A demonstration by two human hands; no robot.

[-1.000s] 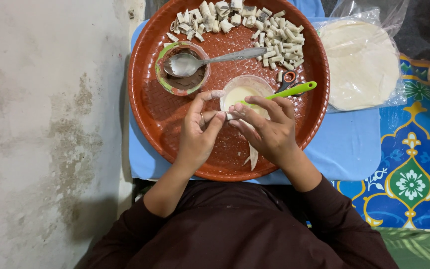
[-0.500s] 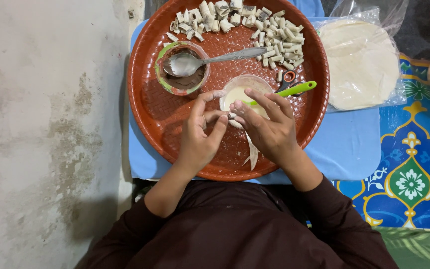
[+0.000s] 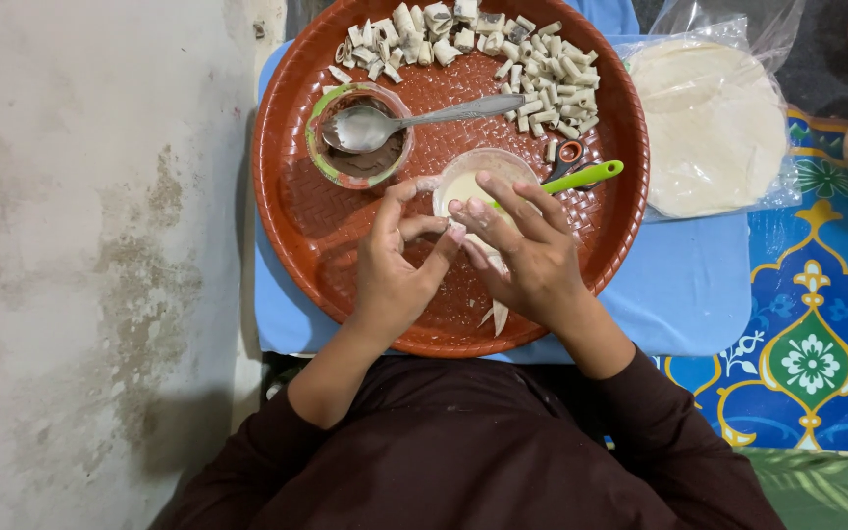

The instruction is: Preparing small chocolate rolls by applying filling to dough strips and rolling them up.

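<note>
Under the hands lies a terracotta-red round tray with a woven pattern, on a plain light-blue tabletop. Beyond the fingertips are cream rolled pieces and a lime-green handle. Right of them, a blue cloth carries green-and-yellow floral motifs.

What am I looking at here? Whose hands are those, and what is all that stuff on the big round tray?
There is no machine, only a person. A camera on their head looks straight down, so you see their own two arms in dark brown sleeves.

The left hand and the right hand meet over a big reddish-brown tray that sits on a blue table. Together they pinch a thin pale strip of dough, whose pointed end hangs below the right hand.

On the tray lie many small rolled dough pieces, a cup of dark filling with a metal spoon resting in it, a small cup of pale liquid and a green handle. Beside the tray is a bag of flat round dough sheets.
</note>
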